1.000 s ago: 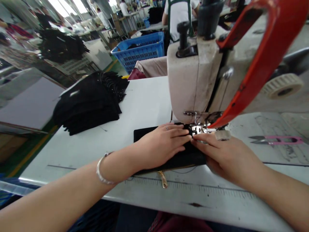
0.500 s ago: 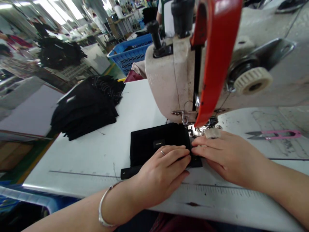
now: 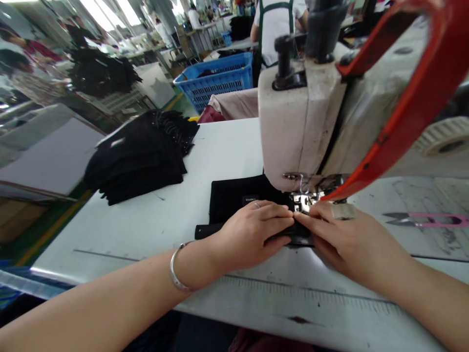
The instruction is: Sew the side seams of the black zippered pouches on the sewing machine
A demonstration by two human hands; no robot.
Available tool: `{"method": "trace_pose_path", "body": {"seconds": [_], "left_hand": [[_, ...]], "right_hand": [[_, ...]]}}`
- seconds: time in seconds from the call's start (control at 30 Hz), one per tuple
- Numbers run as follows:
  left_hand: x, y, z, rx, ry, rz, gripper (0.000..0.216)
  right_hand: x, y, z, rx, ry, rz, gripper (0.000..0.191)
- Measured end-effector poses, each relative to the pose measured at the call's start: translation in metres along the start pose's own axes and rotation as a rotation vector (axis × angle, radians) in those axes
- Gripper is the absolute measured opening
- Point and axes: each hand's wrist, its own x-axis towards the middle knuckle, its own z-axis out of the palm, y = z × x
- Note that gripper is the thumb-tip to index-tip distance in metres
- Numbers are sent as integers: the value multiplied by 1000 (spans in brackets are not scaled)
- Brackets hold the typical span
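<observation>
A flat black fabric piece [image 3: 229,195] with a small dark label [image 3: 250,199] lies on the white sewing table, its right end at the presser foot [image 3: 302,202]. Along its near side runs a narrow black strip [image 3: 207,231]. My left hand [image 3: 252,232] lies over both with fingers stretched out, pressing down. At the right end, my right hand [image 3: 340,230] has its fingers drawn together on the fabric edge, close beside the foot; its thumb is partly hidden. The fingertips of both hands nearly meet. Above them stands the sewing machine [image 3: 293,127].
A stack of black pieces [image 3: 142,156] sits at the table's left. Pink-handled thread snips [image 3: 428,219] lie to the right. A red guard bar [image 3: 388,142] crosses before the machine. Behind are a blue crate [image 3: 216,80] and a person [image 3: 276,29] in a white top.
The black fabric has shifted slightly away from me, and both hands have moved along with it. My view has turned a little, so the machine appears farther right.
</observation>
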Motion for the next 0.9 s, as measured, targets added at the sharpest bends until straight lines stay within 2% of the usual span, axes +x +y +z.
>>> {"method": "trace_pose_path", "body": {"seconds": [0.27, 0.43, 0.53, 0.7, 0.8, 0.9], "left_hand": [[8, -17, 2, 8, -19, -34, 27], [10, -24, 5, -10, 0, -2, 27], [11, -35, 2, 13, 10, 72, 24], [13, -51, -9, 53, 44, 216, 22], [14, -48, -9, 67, 51, 223, 20], [15, -36, -4, 123, 98, 217, 16]], "right_hand": [[1, 2, 2, 45, 47, 13, 33], [-1, 9, -3, -21, 154, 86, 20], [0, 13, -3, -131, 142, 157, 19], [2, 15, -3, -207, 113, 197, 29], [3, 13, -4, -174, 90, 140, 35], [4, 10, 0, -54, 167, 102, 29]]}}
